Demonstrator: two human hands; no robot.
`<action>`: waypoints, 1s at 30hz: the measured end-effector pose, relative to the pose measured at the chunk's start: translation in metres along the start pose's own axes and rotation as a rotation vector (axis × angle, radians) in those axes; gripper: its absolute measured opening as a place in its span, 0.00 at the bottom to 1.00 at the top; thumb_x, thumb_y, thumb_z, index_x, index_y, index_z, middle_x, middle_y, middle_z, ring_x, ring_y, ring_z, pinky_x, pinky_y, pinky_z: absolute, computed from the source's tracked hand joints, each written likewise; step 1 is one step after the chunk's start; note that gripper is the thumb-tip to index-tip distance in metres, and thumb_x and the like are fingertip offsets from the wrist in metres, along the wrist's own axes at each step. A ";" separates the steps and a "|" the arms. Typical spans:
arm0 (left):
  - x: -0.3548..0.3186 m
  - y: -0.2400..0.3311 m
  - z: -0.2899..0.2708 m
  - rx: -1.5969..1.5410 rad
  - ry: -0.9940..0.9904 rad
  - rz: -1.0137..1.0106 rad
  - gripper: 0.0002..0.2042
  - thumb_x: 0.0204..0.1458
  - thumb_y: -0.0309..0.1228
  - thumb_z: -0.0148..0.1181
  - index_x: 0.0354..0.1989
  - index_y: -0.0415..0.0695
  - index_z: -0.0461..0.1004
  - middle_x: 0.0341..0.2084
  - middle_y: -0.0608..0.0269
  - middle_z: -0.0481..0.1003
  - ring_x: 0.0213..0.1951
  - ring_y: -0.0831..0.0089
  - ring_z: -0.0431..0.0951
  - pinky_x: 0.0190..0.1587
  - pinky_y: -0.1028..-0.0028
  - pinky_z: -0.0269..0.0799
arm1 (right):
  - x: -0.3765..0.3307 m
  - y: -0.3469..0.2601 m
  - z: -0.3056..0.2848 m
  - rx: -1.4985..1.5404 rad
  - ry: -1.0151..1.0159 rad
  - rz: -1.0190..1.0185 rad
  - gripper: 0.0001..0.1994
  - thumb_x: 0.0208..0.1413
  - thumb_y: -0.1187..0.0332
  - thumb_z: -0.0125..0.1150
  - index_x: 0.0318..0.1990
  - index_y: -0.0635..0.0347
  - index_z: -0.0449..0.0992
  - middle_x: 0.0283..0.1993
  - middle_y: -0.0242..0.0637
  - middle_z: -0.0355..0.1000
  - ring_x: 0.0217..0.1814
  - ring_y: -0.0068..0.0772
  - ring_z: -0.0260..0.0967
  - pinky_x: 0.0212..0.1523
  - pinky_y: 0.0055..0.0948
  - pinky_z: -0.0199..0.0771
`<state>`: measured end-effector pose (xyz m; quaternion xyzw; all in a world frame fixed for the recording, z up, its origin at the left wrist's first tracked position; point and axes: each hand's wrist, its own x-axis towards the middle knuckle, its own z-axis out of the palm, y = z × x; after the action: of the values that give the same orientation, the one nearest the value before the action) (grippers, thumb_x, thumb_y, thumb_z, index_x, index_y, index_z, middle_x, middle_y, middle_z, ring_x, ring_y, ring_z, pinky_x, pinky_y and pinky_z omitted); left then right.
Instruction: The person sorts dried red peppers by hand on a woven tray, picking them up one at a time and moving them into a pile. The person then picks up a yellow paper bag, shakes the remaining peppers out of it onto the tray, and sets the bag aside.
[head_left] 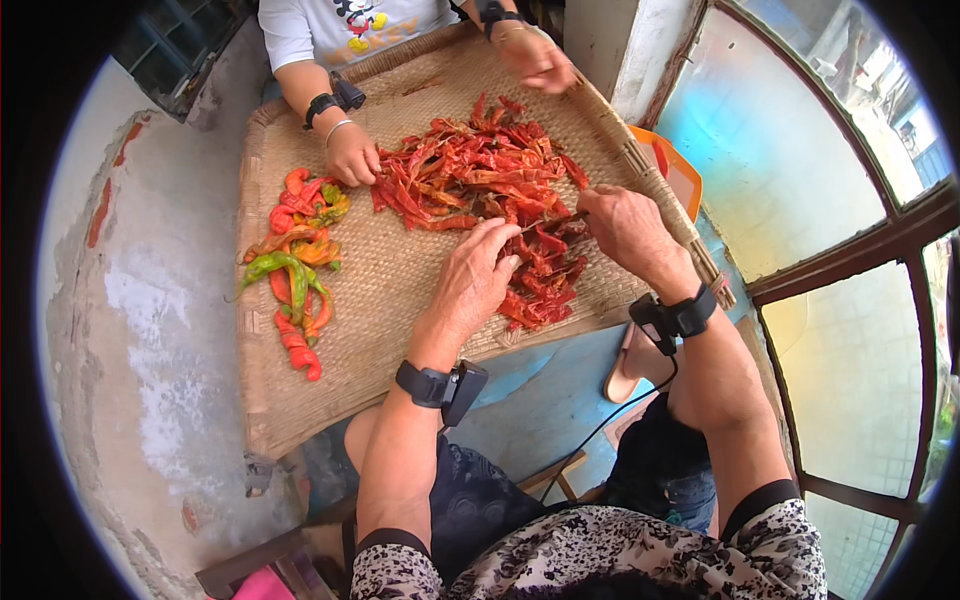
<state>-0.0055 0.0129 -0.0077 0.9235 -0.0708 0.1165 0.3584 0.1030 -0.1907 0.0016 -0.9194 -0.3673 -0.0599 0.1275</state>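
As hands (550,255) sort, co-worker's hand (352,155) opp.

Cut peppers (490,190) right of whole peppers (297,262), on woven tray (400,280).

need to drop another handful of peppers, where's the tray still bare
Bare weave on the woven tray lies between the mixed green and red peppers and the dried red pile, and along the near edge. The far right is crowded by the pile and hands.
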 end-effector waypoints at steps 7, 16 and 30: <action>-0.006 0.006 -0.011 0.255 0.200 0.033 0.11 0.52 0.26 0.56 0.44 0.39 0.72 0.44 0.52 0.73 0.46 0.54 0.73 0.50 0.63 0.69 | -0.016 0.016 -0.018 0.143 0.143 -0.004 0.06 0.51 0.74 0.51 0.34 0.60 0.74 0.29 0.46 0.71 0.36 0.51 0.72 0.36 0.45 0.71; -0.026 0.021 0.000 0.300 -0.136 0.292 0.19 0.44 0.31 0.65 0.46 0.40 0.72 0.52 0.51 0.68 0.55 0.52 0.65 0.56 0.61 0.66 | -0.013 0.009 -0.041 0.658 0.005 0.117 0.07 0.54 0.69 0.61 0.38 0.62 0.75 0.24 0.34 0.69 0.27 0.24 0.68 0.30 0.27 0.69; -0.022 0.004 -0.013 0.422 0.039 0.152 0.09 0.45 0.22 0.58 0.35 0.40 0.70 0.38 0.56 0.73 0.43 0.57 0.72 0.45 0.63 0.71 | 0.007 0.070 -0.008 0.351 0.644 0.327 0.14 0.51 0.68 0.60 0.45 0.64 0.76 0.33 0.54 0.75 0.33 0.45 0.75 0.35 0.36 0.74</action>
<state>-0.0295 0.0195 -0.0019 0.9677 -0.1072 0.1733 0.1487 0.1562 -0.2377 -0.0023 -0.8643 -0.1619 -0.2600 0.3990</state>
